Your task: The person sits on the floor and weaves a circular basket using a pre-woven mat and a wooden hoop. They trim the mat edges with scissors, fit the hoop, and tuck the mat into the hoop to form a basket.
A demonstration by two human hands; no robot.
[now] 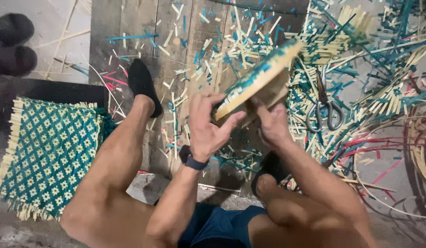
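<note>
Both hands up over the dark plank floor (130,27), gripping a round woven bamboo tray w/ teal-and-cream pattern (259,78), held tilted, edge-on, above the knees. Left hand (206,124) w/ fingers curled shut round the near rim, thumb on top; dark wristband (194,163) on that wrist. Right hand (270,121) clamped on the underside, fingers mostly hidden behind the tray. Metal scissors (325,108) lying just right of the tray amid teal and cream bamboo strip offcuts (222,50). Stack of square teal-and-cream woven mats (47,156) at far left, well apart. Black-socked left foot (142,85) planted on the planks
</note>
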